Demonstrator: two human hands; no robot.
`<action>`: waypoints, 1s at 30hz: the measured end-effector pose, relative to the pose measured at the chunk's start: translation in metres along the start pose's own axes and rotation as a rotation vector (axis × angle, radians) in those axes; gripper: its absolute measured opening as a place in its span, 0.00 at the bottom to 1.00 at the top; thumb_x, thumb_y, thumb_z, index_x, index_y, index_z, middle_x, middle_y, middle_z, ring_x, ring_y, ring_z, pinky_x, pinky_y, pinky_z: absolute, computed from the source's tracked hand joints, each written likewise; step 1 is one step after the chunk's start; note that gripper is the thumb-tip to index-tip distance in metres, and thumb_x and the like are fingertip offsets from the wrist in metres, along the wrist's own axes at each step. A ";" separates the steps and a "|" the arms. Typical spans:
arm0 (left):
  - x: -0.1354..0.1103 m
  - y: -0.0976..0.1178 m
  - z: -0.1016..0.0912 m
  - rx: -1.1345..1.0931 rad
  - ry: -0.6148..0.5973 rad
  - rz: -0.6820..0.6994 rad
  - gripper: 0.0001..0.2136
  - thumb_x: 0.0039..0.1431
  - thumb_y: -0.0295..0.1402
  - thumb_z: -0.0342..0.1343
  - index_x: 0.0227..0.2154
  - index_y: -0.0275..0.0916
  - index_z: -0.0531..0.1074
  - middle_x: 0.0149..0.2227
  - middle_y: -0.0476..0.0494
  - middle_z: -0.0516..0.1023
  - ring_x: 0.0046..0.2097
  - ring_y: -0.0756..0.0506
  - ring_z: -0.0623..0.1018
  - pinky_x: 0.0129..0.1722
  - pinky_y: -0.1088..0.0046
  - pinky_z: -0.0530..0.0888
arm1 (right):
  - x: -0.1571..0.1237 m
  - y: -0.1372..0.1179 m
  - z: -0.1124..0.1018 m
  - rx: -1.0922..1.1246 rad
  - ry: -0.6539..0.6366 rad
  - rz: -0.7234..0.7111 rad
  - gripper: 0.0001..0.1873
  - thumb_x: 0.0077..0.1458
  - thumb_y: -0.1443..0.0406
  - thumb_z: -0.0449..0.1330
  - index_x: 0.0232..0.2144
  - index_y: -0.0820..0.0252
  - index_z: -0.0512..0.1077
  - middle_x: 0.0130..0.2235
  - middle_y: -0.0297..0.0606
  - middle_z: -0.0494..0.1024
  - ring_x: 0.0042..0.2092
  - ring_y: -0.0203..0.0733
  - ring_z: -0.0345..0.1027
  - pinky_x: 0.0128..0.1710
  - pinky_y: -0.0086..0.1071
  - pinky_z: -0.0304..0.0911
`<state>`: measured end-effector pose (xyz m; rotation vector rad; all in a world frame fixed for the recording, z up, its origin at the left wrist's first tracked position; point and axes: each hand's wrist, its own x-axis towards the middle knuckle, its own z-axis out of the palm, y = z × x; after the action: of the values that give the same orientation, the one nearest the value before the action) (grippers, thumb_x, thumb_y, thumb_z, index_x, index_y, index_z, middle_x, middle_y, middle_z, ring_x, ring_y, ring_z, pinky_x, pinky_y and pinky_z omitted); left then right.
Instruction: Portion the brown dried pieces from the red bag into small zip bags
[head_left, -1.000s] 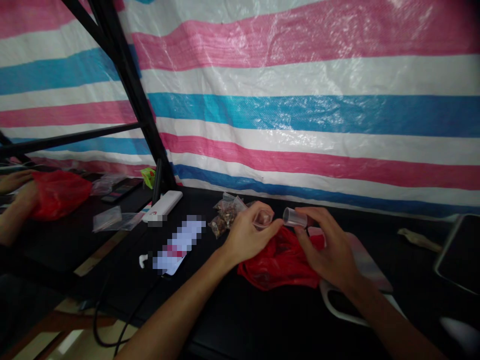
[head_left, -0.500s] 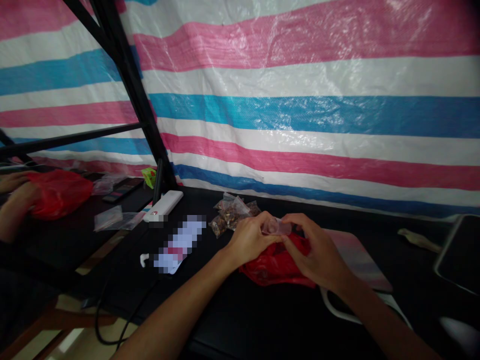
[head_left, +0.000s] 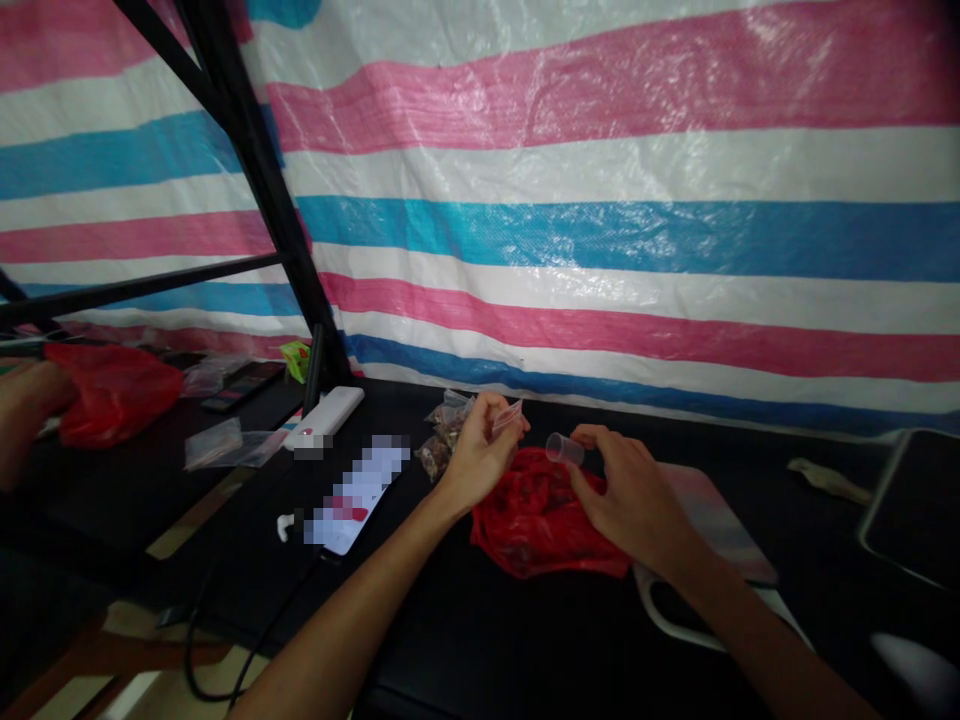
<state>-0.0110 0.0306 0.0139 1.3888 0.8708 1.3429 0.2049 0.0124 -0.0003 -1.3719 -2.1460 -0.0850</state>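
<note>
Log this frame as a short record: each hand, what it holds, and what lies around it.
Left hand: pinches a small translucent pinkish piece
Right hand: holds a small clear plastic cup at its fingertips
Under the hands: red plastic bag
Beside left hand: small clear bags of brown bits
Surface: black table
Behind: striped pink, blue and white tarp

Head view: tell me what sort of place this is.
Probably a makeshift indoor work corner: a striped plastic tarpaulin hangs behind a black metal frame, and a black tabletop holds small plastic bags.
</note>
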 end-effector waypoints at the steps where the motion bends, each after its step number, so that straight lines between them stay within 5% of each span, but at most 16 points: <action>1: 0.001 0.001 0.001 -0.027 0.005 0.001 0.17 0.60 0.48 0.62 0.37 0.41 0.64 0.39 0.45 0.78 0.30 0.51 0.74 0.31 0.75 0.69 | 0.000 0.002 0.002 -0.024 0.011 0.008 0.16 0.60 0.65 0.58 0.51 0.58 0.69 0.47 0.44 0.80 0.48 0.53 0.74 0.51 0.47 0.64; 5: 0.002 0.002 0.002 -0.041 -0.033 -0.004 0.20 0.58 0.50 0.64 0.41 0.37 0.75 0.41 0.41 0.82 0.38 0.46 0.79 0.35 0.73 0.73 | 0.000 0.011 0.004 -0.120 0.019 0.055 0.13 0.64 0.60 0.58 0.48 0.59 0.72 0.44 0.45 0.81 0.45 0.55 0.75 0.48 0.49 0.64; 10: 0.002 -0.005 0.003 0.020 -0.068 -0.049 0.23 0.58 0.52 0.63 0.42 0.34 0.80 0.37 0.40 0.83 0.34 0.46 0.78 0.33 0.73 0.73 | -0.002 0.016 0.007 -0.097 -0.028 0.015 0.11 0.62 0.58 0.61 0.44 0.56 0.76 0.44 0.42 0.82 0.49 0.56 0.73 0.52 0.52 0.62; 14: 0.000 -0.009 0.005 0.039 -0.109 -0.049 0.21 0.57 0.50 0.65 0.40 0.34 0.80 0.35 0.41 0.82 0.31 0.48 0.76 0.30 0.74 0.71 | 0.001 0.004 0.002 0.126 0.052 -0.006 0.14 0.64 0.58 0.60 0.50 0.53 0.75 0.50 0.42 0.80 0.53 0.53 0.71 0.54 0.50 0.62; 21: -0.006 -0.006 0.012 0.000 -0.230 -0.047 0.19 0.57 0.48 0.66 0.41 0.35 0.79 0.39 0.41 0.83 0.39 0.45 0.79 0.40 0.71 0.74 | 0.005 -0.019 -0.007 0.487 0.085 0.138 0.08 0.64 0.60 0.57 0.35 0.54 0.74 0.36 0.35 0.80 0.38 0.44 0.73 0.42 0.37 0.67; 26: -0.006 -0.010 0.013 -0.029 -0.219 -0.076 0.19 0.58 0.48 0.65 0.40 0.35 0.79 0.36 0.41 0.82 0.35 0.46 0.78 0.36 0.72 0.73 | 0.005 -0.019 -0.008 0.444 0.095 0.150 0.09 0.63 0.61 0.57 0.32 0.54 0.73 0.33 0.33 0.79 0.35 0.43 0.72 0.39 0.36 0.66; 30: -0.004 -0.013 0.011 -0.008 -0.183 -0.069 0.18 0.60 0.46 0.63 0.38 0.34 0.79 0.32 0.44 0.80 0.32 0.49 0.75 0.32 0.74 0.69 | 0.011 0.008 -0.012 0.266 0.127 0.027 0.11 0.65 0.57 0.57 0.43 0.54 0.75 0.45 0.39 0.82 0.49 0.49 0.75 0.52 0.43 0.64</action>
<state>0.0013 0.0288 0.0013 1.4374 0.7825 1.1455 0.2137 0.0214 0.0130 -1.2072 -1.9534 0.1170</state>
